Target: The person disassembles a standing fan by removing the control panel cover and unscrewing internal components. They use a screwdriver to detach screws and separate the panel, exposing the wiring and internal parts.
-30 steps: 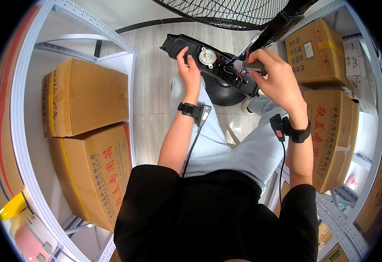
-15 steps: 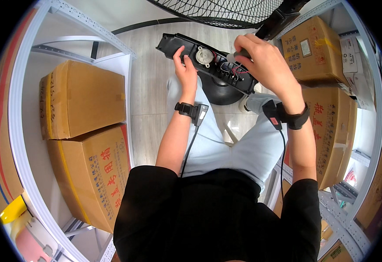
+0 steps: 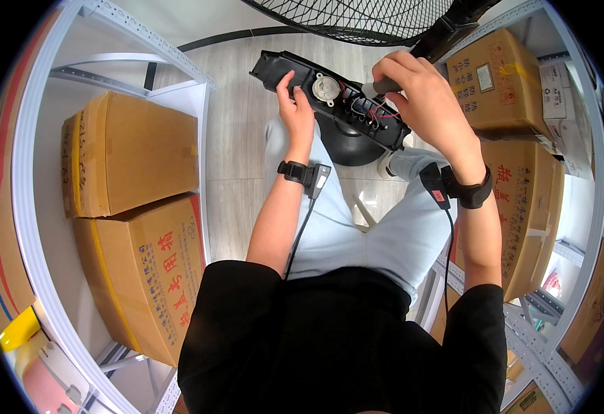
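Observation:
My left hand (image 3: 296,117) grips a long black plastic housing (image 3: 271,67), tilted across the top of my legs. Its open face shows a round white part (image 3: 325,88), red, white and dark wires (image 3: 383,114) and a row of small black posts. Fingers of my right hand (image 3: 430,103) are curled round a thick grey handle (image 3: 383,85) of a tool over the wired end; its tip is hidden. Behind the housing is a round black fan base (image 3: 349,152).
A black fan cage (image 3: 349,24) and dark pole (image 3: 442,39) cross the top. White metal racks (image 3: 29,159) flank me closely, holding cardboard boxes on the left (image 3: 133,152) and right (image 3: 488,83). My legs (image 3: 398,241) are spread below the housing.
Compared with a second ago, my right hand and the grey-handled tool are higher and slightly left, the hand turned further over the handle. My left hand and the housing have barely shifted.

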Action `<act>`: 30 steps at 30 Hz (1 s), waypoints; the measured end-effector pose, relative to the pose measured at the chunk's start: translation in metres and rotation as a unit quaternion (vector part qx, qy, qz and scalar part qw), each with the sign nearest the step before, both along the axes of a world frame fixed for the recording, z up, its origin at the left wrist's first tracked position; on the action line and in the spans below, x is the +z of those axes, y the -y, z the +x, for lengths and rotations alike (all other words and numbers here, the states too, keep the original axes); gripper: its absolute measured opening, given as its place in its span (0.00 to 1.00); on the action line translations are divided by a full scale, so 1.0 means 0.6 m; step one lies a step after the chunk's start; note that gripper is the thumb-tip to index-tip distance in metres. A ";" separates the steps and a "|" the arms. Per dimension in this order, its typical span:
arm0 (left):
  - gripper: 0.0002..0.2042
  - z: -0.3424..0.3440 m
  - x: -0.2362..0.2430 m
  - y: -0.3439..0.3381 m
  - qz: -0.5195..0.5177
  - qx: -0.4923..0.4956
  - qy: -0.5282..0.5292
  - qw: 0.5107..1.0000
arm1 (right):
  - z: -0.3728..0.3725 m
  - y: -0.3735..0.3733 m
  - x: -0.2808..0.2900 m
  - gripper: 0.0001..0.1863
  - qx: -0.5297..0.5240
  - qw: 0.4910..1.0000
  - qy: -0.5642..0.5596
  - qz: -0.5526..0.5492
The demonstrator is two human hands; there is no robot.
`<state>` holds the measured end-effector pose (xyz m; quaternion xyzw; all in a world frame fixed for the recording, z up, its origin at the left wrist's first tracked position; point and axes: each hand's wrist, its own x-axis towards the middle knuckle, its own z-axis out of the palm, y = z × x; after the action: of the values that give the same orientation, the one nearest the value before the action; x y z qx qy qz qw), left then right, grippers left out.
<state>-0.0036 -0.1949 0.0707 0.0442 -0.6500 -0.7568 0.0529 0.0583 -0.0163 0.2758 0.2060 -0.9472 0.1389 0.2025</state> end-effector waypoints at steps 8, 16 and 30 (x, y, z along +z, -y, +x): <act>0.17 -0.001 0.000 -0.003 -0.034 0.010 -0.041 0.999 | -0.007 0.012 -0.007 0.15 -0.182 0.973 0.127 0.066; 0.17 -0.002 -0.003 -0.001 -0.013 0.005 -0.024 1.000 | 0.001 0.019 0.007 0.14 -0.188 0.975 0.120 -0.010; 0.17 0.000 0.004 -0.003 -0.024 0.010 -0.032 0.999 | -0.011 0.019 0.005 0.15 -0.235 0.946 0.221 0.019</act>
<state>-0.0037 -0.1932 0.0732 0.0255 -0.6658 -0.7411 0.0824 0.0519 -0.0274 0.2787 -0.0546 -0.9922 0.1112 0.0115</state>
